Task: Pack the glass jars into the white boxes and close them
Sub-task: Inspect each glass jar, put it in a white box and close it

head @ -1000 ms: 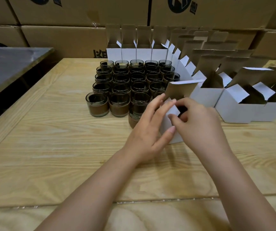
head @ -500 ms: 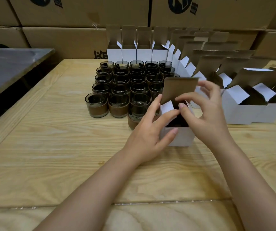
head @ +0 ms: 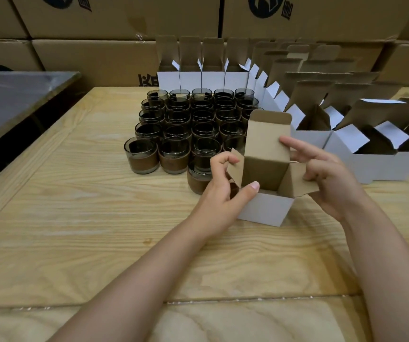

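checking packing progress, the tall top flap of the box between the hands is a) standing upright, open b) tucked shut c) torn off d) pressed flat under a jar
a: the top flap of the box stands upright, and the side flaps are spread outward, one pinched by the left hand, the other held by the right hand.

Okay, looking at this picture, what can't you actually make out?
1. Head view: whether the white box holds a jar; its front wall and raised lid flap hide the inside.
2. Head view: the nearest jar, lower side behind the left hand.
3. Head view: the carton logos, cut off by the top edge.
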A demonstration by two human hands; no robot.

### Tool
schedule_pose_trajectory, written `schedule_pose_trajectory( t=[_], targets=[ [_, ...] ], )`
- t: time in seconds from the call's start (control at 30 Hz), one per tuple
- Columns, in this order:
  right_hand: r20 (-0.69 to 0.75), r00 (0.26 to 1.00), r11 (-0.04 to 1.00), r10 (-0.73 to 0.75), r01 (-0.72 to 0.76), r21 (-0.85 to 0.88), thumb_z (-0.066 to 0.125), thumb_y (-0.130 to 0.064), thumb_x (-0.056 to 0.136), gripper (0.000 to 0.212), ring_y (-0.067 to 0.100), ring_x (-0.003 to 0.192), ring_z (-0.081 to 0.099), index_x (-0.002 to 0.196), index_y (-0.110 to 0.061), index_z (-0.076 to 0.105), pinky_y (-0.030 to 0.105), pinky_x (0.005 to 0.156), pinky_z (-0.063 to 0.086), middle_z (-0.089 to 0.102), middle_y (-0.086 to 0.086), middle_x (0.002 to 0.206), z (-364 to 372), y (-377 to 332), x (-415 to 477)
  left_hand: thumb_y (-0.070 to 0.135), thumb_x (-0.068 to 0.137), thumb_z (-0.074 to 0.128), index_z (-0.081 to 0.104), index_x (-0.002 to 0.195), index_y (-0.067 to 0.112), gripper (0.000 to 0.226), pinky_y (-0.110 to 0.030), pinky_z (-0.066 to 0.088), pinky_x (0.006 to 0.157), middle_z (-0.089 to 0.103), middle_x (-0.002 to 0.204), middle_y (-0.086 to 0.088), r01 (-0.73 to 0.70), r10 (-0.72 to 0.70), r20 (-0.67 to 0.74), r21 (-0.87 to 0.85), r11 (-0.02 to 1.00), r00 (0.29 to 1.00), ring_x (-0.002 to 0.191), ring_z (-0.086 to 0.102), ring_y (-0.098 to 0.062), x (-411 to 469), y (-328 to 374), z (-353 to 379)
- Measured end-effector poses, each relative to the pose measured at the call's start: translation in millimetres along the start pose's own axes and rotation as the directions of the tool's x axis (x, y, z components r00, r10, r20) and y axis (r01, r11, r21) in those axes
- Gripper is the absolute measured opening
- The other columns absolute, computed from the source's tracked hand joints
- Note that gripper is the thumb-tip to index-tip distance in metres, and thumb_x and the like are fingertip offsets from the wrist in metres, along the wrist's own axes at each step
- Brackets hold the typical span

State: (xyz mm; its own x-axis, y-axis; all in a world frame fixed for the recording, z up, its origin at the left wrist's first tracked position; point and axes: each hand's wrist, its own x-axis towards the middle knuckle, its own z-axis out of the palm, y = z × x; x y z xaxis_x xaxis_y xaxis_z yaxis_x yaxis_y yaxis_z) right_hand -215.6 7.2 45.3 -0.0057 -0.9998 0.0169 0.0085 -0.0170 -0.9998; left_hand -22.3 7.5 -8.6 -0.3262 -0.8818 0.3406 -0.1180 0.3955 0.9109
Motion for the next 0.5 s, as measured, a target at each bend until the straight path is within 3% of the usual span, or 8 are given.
schedule_pose_trajectory(
  t=[0.07, 0.23, 0.33, 0.4, 0.43, 0.5],
  targets=[
    [0.014, 0.999, 1.0, 0.031, -0.03, -0.007, 0.024, 0.01, 0.071, 0.072, 0.024, 0.095, 0.061, 0.126, -0.018, 0.061, 0.033, 0.077, 0.046, 0.066, 0.007, 0.108, -0.8, 0.2, 0.0, 0.032, 0.086, 0.057, 0.023, 0.115, 0.046, 0.048, -0.013, 0.041, 0.085, 0.045, 0.105, 0.038, 0.024, -0.022, 0.026, -0.07, 0.997, 0.999, 0.093, 0.052, 0.013, 1.3, -0.5, 0.1],
    [0.042, 0.997, 0.996, 0.065, -0.062, -0.065, 0.033, 0.002, 0.073, 0.064, 0.018, 0.089, 0.061, 0.125, -0.023, 0.061, 0.028, 0.072, 0.048, 0.065, 0.004, 0.107, -0.4, -4.1, -3.2, 0.044, 0.078, 0.065, 0.014, 0.126, 0.054, 0.071, -0.029, 0.044, 0.102, 0.044, 0.132, 0.005, 0.033, -0.028, 0.082, -0.06, 0.998, 0.996, 0.115, 0.053, -0.003, -0.1, 0.9, 1.2],
    [-0.023, 1.0, 0.961, -0.015, 0.008, -0.277, 0.039, 0.005, 0.087, 0.052, 0.012, 0.096, 0.058, 0.126, -0.024, 0.06, 0.025, 0.077, 0.045, 0.061, -0.001, 0.112, 3.3, -12.3, -3.7, 0.049, 0.073, 0.072, 0.007, 0.125, 0.061, 0.084, -0.035, 0.044, 0.104, 0.046, 0.13, 0.015, 0.018, -0.024, 0.089, 0.067, 0.998, 0.996, 0.12, 0.052, -0.002, -2.1, 0.3, 4.9],
    [-0.06, 0.981, 0.797, -0.183, 0.113, -0.593, 0.049, -0.007, 0.091, 0.041, 0.013, 0.109, 0.05, 0.126, -0.025, 0.059, 0.025, 0.084, 0.039, 0.05, -0.005, 0.117, 6.4, -20.3, -5.6, 0.053, 0.071, 0.073, 0.007, 0.122, 0.064, 0.084, -0.03, 0.045, 0.102, 0.044, 0.126, 0.028, 0.029, -0.036, 0.07, 0.105, 0.994, 0.997, 0.116, 0.052, 0.003, -1.2, -1.3, 4.6],
    [-0.063, 0.95, 0.634, -0.305, 0.153, -0.758, 0.054, -0.013, 0.089, 0.038, 0.014, 0.113, 0.045, 0.126, -0.023, 0.059, 0.024, 0.087, 0.034, 0.045, -0.006, 0.118, 9.5, -25.4, -8.1, 0.054, 0.07, 0.073, 0.007, 0.121, 0.064, 0.084, -0.023, 0.045, 0.1, 0.043, 0.122, 0.036, 0.036, -0.044, 0.062, 0.116, 0.993, 0.997, 0.114, 0.051, 0.007, -0.3, -1.9, 3.4],
    [-0.013, 0.835, 0.37, -0.55, 0.229, -0.9, 0.057, -0.02, 0.088, 0.036, 0.024, 0.118, 0.039, 0.124, -0.016, 0.061, 0.022, 0.09, 0.027, 0.045, 0.003, 0.119, 22.1, -38.9, -13.7, 0.053, 0.07, 0.075, 0.009, 0.119, 0.065, 0.084, -0.009, 0.043, 0.09, 0.04, 0.111, 0.05, 0.044, -0.051, 0.049, 0.14, 0.989, 0.997, 0.107, 0.05, 0.016, 0.5, -1.5, 1.1]
  ],
)
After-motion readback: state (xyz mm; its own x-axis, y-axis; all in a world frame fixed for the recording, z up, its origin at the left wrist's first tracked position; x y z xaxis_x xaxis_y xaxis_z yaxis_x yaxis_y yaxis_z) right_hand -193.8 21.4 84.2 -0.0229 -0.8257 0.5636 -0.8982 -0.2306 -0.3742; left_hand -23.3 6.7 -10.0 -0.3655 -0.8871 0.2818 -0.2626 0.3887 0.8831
